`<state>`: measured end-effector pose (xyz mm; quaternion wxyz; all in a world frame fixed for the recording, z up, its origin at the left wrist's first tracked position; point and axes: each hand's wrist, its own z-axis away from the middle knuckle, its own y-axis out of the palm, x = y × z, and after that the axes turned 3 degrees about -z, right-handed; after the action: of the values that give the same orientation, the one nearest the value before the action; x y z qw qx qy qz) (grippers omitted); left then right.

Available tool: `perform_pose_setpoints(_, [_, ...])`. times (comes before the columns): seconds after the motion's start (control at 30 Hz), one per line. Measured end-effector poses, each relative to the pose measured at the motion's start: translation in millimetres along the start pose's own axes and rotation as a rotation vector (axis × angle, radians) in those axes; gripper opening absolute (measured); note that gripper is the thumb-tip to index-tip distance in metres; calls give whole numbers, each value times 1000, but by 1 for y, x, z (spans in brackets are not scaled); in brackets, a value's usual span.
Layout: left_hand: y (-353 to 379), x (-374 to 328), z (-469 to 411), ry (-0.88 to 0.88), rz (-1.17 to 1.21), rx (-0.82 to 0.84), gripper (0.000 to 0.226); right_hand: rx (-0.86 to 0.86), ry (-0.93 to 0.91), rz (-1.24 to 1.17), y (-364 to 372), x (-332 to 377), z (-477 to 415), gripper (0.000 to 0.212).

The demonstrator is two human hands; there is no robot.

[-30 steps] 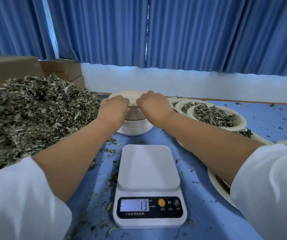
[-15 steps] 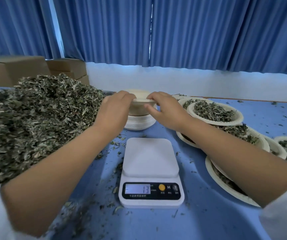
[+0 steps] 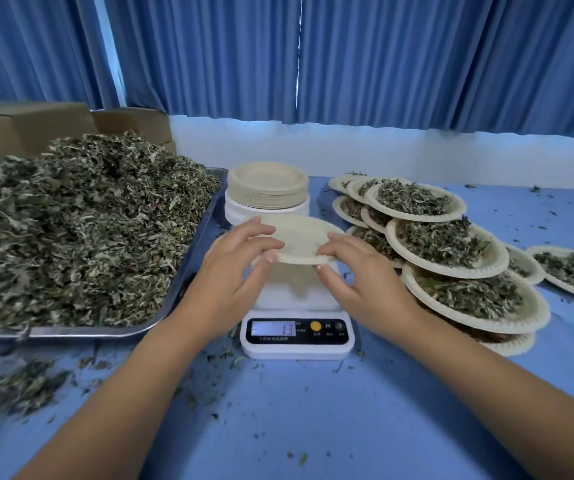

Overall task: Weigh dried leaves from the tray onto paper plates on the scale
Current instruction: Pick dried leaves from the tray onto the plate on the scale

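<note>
Near the middle of the blue-covered bench (image 3: 313, 427) I have the small white digital kitchen scale (image 3: 297, 345), its lit display (image 3: 271, 329) reading 13. Any unit beside the digits is too small for me to make out. Just over its platform, both hands hold one empty round cream paper plate (image 3: 299, 244), slightly tilted. The left hand (image 3: 233, 265) pinches the plate's left rim, thumb on top and fingers curled beneath. The right hand (image 3: 358, 278) grips the right rim the same way.

Plate and hands hide most of the platform, so I cannot tell whether the plate's far edge touches it. Behind the scale, toward the far edge, a stack of empty cream paper plates (image 3: 267, 188) sits on a round white tub (image 3: 237, 213), its lower part covered by the held plate. Along the left edge, a shallow metal tray (image 3: 70, 332) carries a tall heap of dried grey-green leaves (image 3: 70, 230), and the frame cuts off its left end.

Right of the scale lie overlapping paper plates filled with leaves (image 3: 451, 251). The lower ones are mostly buried and the rightmost is cropped. Loose leaf crumbs (image 3: 25, 386) at the near left corner are blurred.
</note>
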<state>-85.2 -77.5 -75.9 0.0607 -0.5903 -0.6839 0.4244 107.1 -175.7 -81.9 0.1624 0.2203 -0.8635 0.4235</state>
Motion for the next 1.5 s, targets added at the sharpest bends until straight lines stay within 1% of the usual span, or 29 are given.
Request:
perform_pose_setpoints(0.07, [-2,7,4,-48,35,31,40,-4,2,-20,2,-4,11,16])
perform_pose_setpoints(0.17, [-2,18,8,-86,-21,120,49,24,27,-24,4,-9,23,14])
perform_pose_setpoints(0.2, [0,21,9,-106,-26,153,49,45,31,-19,5,-10,26,15])
perform_pose_setpoints(0.27, [2,25,9,-139,-33,191,42,77,19,-11,5,-10,27,17])
perform_pose_setpoints(0.37, [5,27,10,-143,-69,191,38,106,-10,-20,3,-8,26,20])
perform_pose_setpoints(0.5, [4,24,9,-163,-101,123,41,145,-31,-7,3,-6,28,30])
perform_pose_setpoints(0.6, [6,21,8,-230,-77,57,38,155,-25,22,1,-8,27,38])
perform_pose_setpoints(0.7, [8,19,7,-319,-23,-41,33,123,-8,35,-2,-12,25,41])
perform_pose_setpoints(0.8, [11,20,7,-401,12,-80,32,65,10,21,-1,-14,23,44])
perform_pose_setpoints(0.9, [14,20,6,-492,94,-119,32,35,30,13,0,-17,22,43])
perform_pose_setpoints(1.07, [15,19,5,-708,361,-239,30,21,35,-5,1,-15,23,43])
perform_pose_setpoints(1.13, [16,20,5,-759,441,-259,28,-5,47,-16,2,-13,23,38])
perform_pose_setpoints(1.23, [18,22,4,-805,523,-275,26,-52,94,-34,4,-12,22,31])
perform_pose_setpoints(1.37, [19,23,5,-817,550,-279,25,-84,111,-38,3,-14,21,23])
perform_pose_setpoints(1.5, [19,22,4,-805,578,-297,20,-103,103,-50,3,-13,21,27])
